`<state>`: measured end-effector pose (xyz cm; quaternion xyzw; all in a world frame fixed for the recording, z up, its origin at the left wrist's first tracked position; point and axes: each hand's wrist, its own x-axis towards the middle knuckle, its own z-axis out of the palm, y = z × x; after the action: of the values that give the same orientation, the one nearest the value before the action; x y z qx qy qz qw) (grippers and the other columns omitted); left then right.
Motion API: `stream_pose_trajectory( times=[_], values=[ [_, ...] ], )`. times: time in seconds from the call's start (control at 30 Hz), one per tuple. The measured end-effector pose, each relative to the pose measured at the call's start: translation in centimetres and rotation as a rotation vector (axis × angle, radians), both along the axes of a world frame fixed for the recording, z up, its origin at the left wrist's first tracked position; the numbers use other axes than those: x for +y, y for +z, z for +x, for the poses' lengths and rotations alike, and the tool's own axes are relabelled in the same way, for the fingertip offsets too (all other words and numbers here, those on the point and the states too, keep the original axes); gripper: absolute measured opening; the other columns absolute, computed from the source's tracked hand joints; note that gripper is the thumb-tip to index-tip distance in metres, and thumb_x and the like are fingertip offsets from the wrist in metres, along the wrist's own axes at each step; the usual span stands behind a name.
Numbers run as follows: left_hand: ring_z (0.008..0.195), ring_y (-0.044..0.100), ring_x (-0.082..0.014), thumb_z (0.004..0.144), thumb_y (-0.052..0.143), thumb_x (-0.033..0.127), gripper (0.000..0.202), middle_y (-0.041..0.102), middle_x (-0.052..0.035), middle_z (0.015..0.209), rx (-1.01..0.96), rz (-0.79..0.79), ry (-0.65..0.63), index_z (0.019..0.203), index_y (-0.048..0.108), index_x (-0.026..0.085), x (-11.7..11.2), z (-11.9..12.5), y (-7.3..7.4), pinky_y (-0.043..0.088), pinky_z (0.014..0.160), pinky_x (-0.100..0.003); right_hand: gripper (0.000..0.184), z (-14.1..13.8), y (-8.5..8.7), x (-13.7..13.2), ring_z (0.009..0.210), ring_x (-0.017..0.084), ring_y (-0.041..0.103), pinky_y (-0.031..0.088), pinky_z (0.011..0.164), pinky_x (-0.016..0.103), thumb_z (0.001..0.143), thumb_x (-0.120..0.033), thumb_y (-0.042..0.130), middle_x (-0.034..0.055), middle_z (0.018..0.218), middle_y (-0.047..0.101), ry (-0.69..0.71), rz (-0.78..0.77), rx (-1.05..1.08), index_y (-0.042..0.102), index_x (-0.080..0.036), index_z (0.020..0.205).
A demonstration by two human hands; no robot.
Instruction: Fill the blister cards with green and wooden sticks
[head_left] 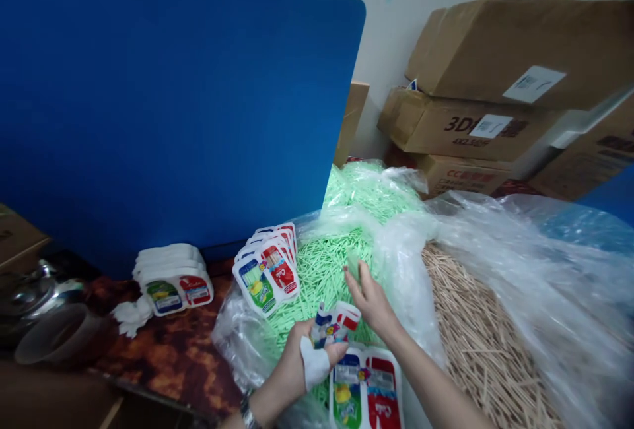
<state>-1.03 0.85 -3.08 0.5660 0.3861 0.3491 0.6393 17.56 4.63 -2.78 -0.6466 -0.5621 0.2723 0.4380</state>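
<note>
My left hand [302,360], its thumb wrapped in white tape, is closed around a small printed plastic packet [335,325] held open at the top. My right hand [369,297] is just above it, fingers pinched on a small bunch of green sticks [353,264]. Both hands hover over a heap of green sticks [317,270] lying in a clear plastic bag. Another printed packet [365,389] lies flat below my hands.
A leaning row of printed packets [270,267] stands left of the heap. Another stack of packets [173,277] sits by the blue partition [173,99]. Plain wooden sticks [475,330] fill a clear bag on the right. Cardboard boxes [495,79] are piled behind. Metal bowls [44,323] sit far left.
</note>
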Motion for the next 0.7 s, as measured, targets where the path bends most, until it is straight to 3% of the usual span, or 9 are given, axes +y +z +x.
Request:
stream_pose_trajectory(
  times=[0.07,0.13,0.2,0.23,0.37,0.47,0.53,0.6,0.7],
  values=[
    [0.053,0.041,-0.0103,0.071,0.068,0.025,0.015,0.052,0.003,0.059,0.013,-0.024,-0.001,0.071,0.062,0.012,0.0,0.2,0.2,0.036,0.052,-0.022,0.06,0.3,0.4,-0.5,0.124,0.031,0.046,0.037,0.101,0.05,0.082,-0.056,0.053,0.0157,0.133,0.051,0.023,0.028,0.001,0.043,-0.021,0.129],
    [0.052,0.041,-0.0101,0.07,0.068,0.028,0.018,0.051,0.0034,0.057,0.016,-0.056,0.008,0.068,0.06,0.013,0.2,0.5,0.4,0.036,0.051,-0.022,0.058,0.4,1.1,-1.5,0.121,0.028,0.05,0.042,0.097,0.047,0.089,-0.057,0.039,0.0157,0.135,0.048,0.084,-0.006,0.193,0.037,-0.022,0.135],
    [0.05,0.042,-0.01,0.07,0.069,0.032,0.023,0.051,0.0034,0.055,0.005,-0.104,0.012,0.064,0.058,0.013,0.3,0.9,0.6,0.037,0.05,-0.022,0.054,0.3,2.0,-2.8,0.104,0.024,0.061,0.05,0.084,0.041,0.092,-0.058,0.029,0.0138,0.12,0.059,0.199,-0.061,0.385,0.041,-0.022,0.132],
    [0.05,0.043,-0.0103,0.069,0.07,0.034,0.024,0.052,0.0031,0.055,-0.001,-0.127,0.008,0.064,0.058,0.013,0.3,1.1,0.7,0.038,0.05,-0.023,0.052,0.1,2.4,-3.6,0.095,0.023,0.063,0.052,0.079,0.038,0.092,-0.058,0.032,0.0116,0.111,0.063,0.254,-0.07,0.412,0.045,-0.022,0.128],
    [0.052,0.051,-0.0138,0.066,0.073,0.038,0.026,0.061,0.0001,0.057,0.06,-0.146,-0.024,0.067,0.064,0.013,0.2,2.1,0.6,0.043,0.052,-0.025,0.038,0.4,4.2,-6.6,0.08,0.018,0.062,0.05,0.072,0.03,0.086,-0.047,0.055,0.004,0.092,0.065,0.279,-0.007,0.213,0.057,-0.022,0.115],
    [0.05,0.056,-0.0166,0.062,0.075,0.037,0.026,0.066,-0.0031,0.054,0.156,-0.118,-0.034,0.061,0.066,0.012,0.1,2.9,0.2,0.046,0.051,-0.027,0.032,4.0,4.7,-8.1,0.082,0.017,0.063,0.049,0.074,0.029,0.092,-0.041,0.046,0.004,0.092,0.066,0.148,0.063,0.105,0.056,-0.022,0.115],
    [0.052,0.061,-0.0198,0.061,0.075,0.036,0.027,0.07,-0.0065,0.057,0.177,-0.124,-0.027,0.062,0.069,0.01,-0.1,3.4,-0.1,0.049,0.051,-0.028,0.032,8.3,4.6,-9.2,0.083,0.018,0.063,0.049,0.075,0.029,0.094,-0.038,0.04,0.0043,0.092,0.067,-0.066,0.02,-0.072,0.053,-0.022,0.118],
    [0.053,0.064,-0.0225,0.059,0.075,0.036,0.027,0.072,-0.0085,0.058,0.169,-0.147,-0.001,0.063,0.071,0.01,-0.5,4.1,-0.2,0.051,0.051,-0.029,0.035,13.0,4.0,-10.3,0.089,0.018,0.063,0.047,0.077,0.029,0.095,-0.036,0.032,0.0056,0.1,0.066,-0.329,-0.171,-0.406,0.051,-0.021,0.121],
    [0.05,0.064,-0.022,0.055,0.077,0.034,0.025,0.071,-0.0066,0.054,0.143,-0.156,0.014,0.058,0.068,0.011,-1.3,5.2,0.3,0.051,0.049,-0.027,0.029,18.2,2.4,-11.8,0.087,0.021,0.062,0.045,0.078,0.031,0.091,-0.029,0.038,0.0083,0.093,0.068,-0.396,-0.365,-0.55,0.061,-0.016,0.102]
  ],
)
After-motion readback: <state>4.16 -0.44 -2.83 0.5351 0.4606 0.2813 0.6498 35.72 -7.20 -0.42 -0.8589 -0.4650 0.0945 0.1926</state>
